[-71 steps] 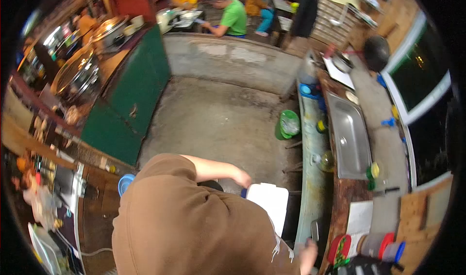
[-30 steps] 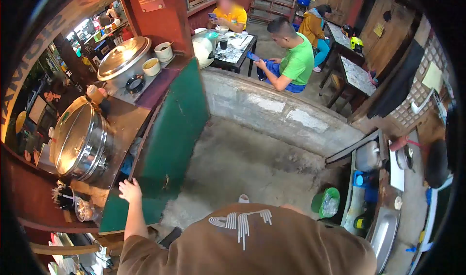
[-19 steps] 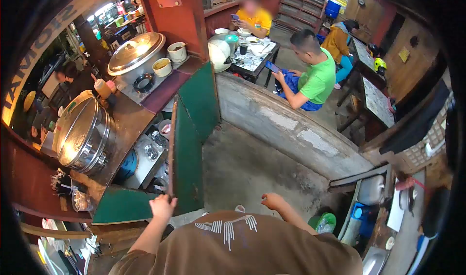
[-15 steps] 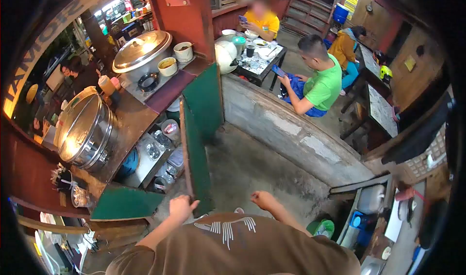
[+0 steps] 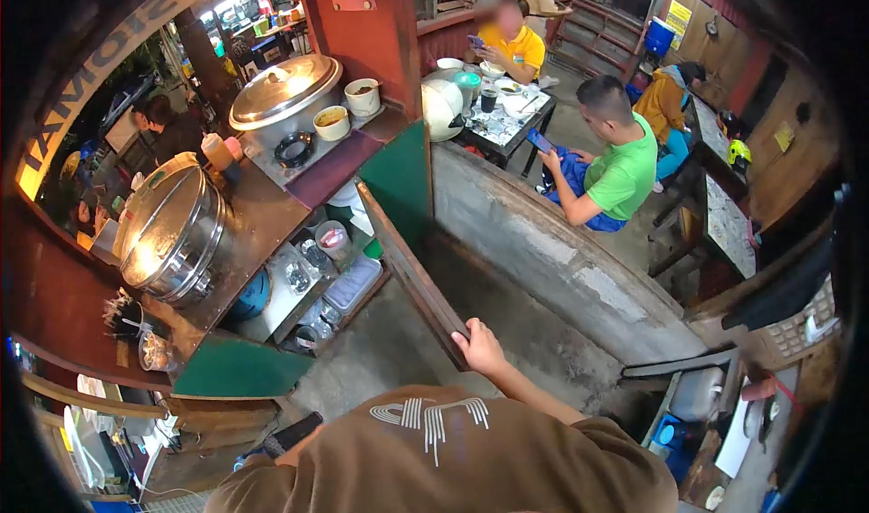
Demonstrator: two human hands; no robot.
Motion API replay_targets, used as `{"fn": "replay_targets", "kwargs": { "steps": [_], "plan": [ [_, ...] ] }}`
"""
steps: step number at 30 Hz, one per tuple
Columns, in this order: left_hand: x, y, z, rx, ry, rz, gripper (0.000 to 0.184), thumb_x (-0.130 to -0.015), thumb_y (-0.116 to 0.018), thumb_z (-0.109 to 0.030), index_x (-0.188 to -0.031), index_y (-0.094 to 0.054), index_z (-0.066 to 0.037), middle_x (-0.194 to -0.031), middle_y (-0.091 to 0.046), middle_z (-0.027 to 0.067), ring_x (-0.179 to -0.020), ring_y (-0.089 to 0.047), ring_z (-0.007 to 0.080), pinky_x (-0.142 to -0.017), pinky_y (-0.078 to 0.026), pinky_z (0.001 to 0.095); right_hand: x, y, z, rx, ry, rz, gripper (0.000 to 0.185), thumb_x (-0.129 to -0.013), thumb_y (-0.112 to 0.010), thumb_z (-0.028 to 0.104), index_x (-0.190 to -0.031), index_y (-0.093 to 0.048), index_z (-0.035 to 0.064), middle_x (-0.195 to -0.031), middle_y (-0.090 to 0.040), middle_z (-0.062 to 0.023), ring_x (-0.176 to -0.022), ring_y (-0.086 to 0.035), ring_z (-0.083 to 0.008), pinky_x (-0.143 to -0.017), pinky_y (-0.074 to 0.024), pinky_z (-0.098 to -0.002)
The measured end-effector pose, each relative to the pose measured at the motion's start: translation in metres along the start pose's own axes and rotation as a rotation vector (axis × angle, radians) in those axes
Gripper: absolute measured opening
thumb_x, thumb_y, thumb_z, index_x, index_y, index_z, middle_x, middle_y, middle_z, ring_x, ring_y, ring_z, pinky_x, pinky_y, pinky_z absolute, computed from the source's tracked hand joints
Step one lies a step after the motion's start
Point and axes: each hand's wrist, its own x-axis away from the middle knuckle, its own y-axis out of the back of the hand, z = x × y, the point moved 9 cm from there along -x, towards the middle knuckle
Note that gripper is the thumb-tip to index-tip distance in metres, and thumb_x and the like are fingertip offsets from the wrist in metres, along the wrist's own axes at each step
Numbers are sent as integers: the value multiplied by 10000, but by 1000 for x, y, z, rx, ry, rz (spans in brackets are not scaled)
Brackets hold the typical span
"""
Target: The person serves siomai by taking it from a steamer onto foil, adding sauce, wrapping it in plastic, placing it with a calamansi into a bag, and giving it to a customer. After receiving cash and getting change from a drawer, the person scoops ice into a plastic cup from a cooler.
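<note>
My right hand (image 5: pixel 481 346) is closed over the end of the top edge of a swung-out green wooden cabinet door (image 5: pixel 412 273). Only a strip of skin from my left arm (image 5: pixel 300 443) shows beside my brown shirt, and the fingers of that hand are hidden. Next to it lies a dark, long object (image 5: pixel 295 431) whose kind I cannot make out. Behind the door, the cabinet shelves hold a lidded plastic container (image 5: pixel 353 284), a tub (image 5: pixel 333 239) and several clear bags (image 5: pixel 297 273).
On the counter (image 5: pixel 258 246) stand a metal steamer (image 5: pixel 176 237), a large lidded pot (image 5: pixel 285 97), two white cups of food and sauce bottles. A low concrete wall (image 5: pixel 561 260) separates me from seated people at tables. A sink area (image 5: pixel 697 395) is at lower right.
The door has swung outward, away from the counter, with my right hand now on its end. My left hand has left the door and drawn back beside my body, out of sight.
</note>
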Motion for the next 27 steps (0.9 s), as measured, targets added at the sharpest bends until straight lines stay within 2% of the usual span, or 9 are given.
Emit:
{"fn": "replay_targets", "kwargs": {
  "steps": [5, 10, 11, 13, 14, 15, 18, 22, 27],
  "plan": [
    [32, -61, 99, 113, 219, 281, 332, -887, -428, -318, -857, -644, -68, -726, -622, 129, -625, -601, 266, -535, -471, 396, -20, 30, -9, 179, 59, -62, 442, -869, -547, 405, -1087, -481, 26, -1040, -529, -209, -953, -540, -396, -799, -445, -481],
    [-19, -97, 80, 931, 562, 646, 357, -878, -399, -276, -748, -650, -59, -632, -615, 125, -494, -584, 241, -419, -448, 386, -39, 55, -10, 209, 9, -62, 415, -875, -563, 366, -1098, -535, 18, -1062, -559, -174, -985, -544, -364, -822, -441, -435],
    [-60, -81, 69, 899, 482, 597, 366, -876, -393, -268, -726, -652, -57, -613, -613, 124, -468, -581, 236, -396, -443, 383, -44, 52, -18, 198, -10, -52, 409, -875, -565, 365, -1099, -534, 24, -1063, -557, -171, -980, -546, -357, -816, -443, -433],
    [-156, 32, 14, 46, 102, 55, 367, -848, -436, -286, -828, -661, 3, -825, -665, 204, -765, -662, 310, -718, -511, 424, -49, 55, -27, 227, -5, -48, 403, -874, -571, 358, -1107, -528, 32, -1065, -553, -163, -973, -549, -347, -805, -446, -426],
    [-149, 112, -67, -119, -156, -196, 353, -823, -514, -324, -910, -650, -10, -965, -651, 202, -907, -633, 339, -787, -486, 461, -52, 56, -23, 261, 28, -45, 402, -874, -575, 353, -1114, -524, 35, -1066, -551, -159, -970, -549, -342, -800, -448, -421],
    [-167, 157, -103, 87, -27, -231, 354, -816, -492, -323, -916, -667, -31, -963, -654, 203, -912, -631, 332, -787, -485, 464, -56, 55, -30, 243, -26, -39, 383, -870, -585, 338, -1108, -530, 44, -1065, -552, -145, -959, -547, -341, -795, -448, -412],
    [-264, 190, -168, -75, -61, -212, 305, -806, -556, -292, -965, -672, -60, -997, -660, 175, -957, -628, 339, -837, -486, 440, -65, 55, -37, 353, -37, -33, 354, -868, -586, 322, -1094, -545, 52, -1041, -560, -135, -942, -548, -336, -780, -451, -402],
    [-385, 162, -177, -123, 7, -186, 260, -817, -557, -226, -992, -680, -78, -1008, -666, 152, -963, -637, 320, -849, -493, 415, -73, 55, -50, 432, -113, 7, 335, -856, -591, 308, -1049, -561, 35, -987, -563, -147, -910, -552, -346, -763, -451, -408],
    [-437, 159, -184, -274, 26, -120, 245, -843, -509, -161, -997, -686, -91, -1025, -665, 140, -961, -645, 292, -807, -517, 396, -74, 54, -65, 488, -140, 11, 350, -830, -604, 303, -1014, -571, 7, -920, -559, -163, -853, -559, -368, -736, -451, -418]
  ]
}}
